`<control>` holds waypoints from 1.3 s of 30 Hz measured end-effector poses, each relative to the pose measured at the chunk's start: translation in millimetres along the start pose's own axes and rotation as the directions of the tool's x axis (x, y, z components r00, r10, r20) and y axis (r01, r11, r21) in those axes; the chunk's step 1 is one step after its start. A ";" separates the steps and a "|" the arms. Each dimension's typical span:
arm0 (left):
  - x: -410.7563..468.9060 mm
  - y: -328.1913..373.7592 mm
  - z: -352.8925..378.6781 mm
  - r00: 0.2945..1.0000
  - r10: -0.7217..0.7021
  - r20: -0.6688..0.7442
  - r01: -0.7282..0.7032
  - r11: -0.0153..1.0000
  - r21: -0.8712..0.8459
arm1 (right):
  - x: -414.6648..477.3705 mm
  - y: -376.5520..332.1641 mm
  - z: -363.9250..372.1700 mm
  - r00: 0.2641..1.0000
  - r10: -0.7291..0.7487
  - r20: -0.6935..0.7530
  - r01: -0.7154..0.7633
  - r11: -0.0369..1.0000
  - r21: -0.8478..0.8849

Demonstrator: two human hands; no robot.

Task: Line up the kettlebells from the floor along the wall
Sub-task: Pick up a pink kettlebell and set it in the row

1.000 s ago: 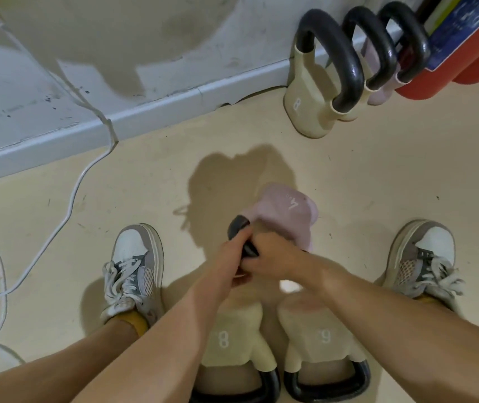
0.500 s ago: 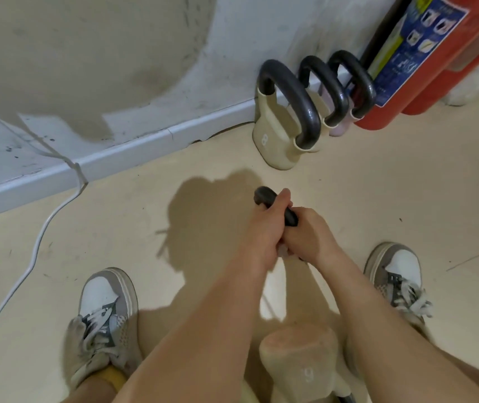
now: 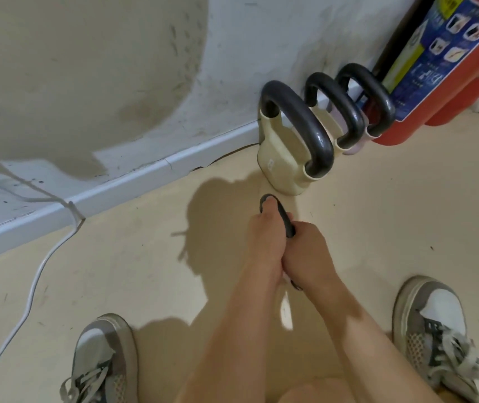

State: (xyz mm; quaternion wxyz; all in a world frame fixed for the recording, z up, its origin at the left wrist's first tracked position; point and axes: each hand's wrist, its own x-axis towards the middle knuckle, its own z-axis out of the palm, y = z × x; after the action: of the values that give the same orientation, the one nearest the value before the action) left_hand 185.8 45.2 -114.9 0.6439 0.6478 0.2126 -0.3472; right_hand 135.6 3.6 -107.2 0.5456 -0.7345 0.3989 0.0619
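Note:
Both hands grip one black kettlebell handle (image 3: 283, 216) in the middle of the view. My left hand (image 3: 264, 239) and my right hand (image 3: 306, 251) are closed side by side on it. The bell's body is hidden under my hands and forearms. Just beyond, three kettlebells stand in a row against the wall: a beige one marked 8 (image 3: 283, 158) nearest, a second one (image 3: 338, 117) behind it, and a pink one (image 3: 360, 142) furthest right, all with black handles.
A red fire extinguisher (image 3: 441, 71) leans against the wall right of the row. A white cable (image 3: 33, 286) runs from the baseboard (image 3: 133, 181) down the floor at left. My two grey-white sneakers (image 3: 104, 362) (image 3: 438, 327) stand on the beige floor.
The pink kettlebell has been lifted off the floor and carried toward the wall row. The two beige bells near my feet have dropped out of view as the view moved forward.

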 end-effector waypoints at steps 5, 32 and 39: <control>28.4 39.3 -3.5 1.000 0.007 -0.007 -0.008 0.988 -0.156 | 42.1 -32.6 7.1 0.976 -0.184 0.121 0.194 0.977 -0.085; 80.5 136.8 -8.7 0.995 0.087 0.047 -0.085 0.996 -0.037 | 73.1 -64.8 22.6 0.956 -0.243 -0.165 0.200 0.949 -0.243; 81.7 133.1 -13.9 0.994 0.056 0.097 -0.070 0.986 0.150 | 77.3 -63.0 13.2 0.953 -0.296 -0.063 0.243 0.873 -0.422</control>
State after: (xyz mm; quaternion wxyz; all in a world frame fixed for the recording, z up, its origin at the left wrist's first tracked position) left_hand 339.0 34.1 -83.6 0.6120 0.6850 0.1348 -0.3716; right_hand 233.4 -19.7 -105.7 0.3567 -0.8831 0.3041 0.0212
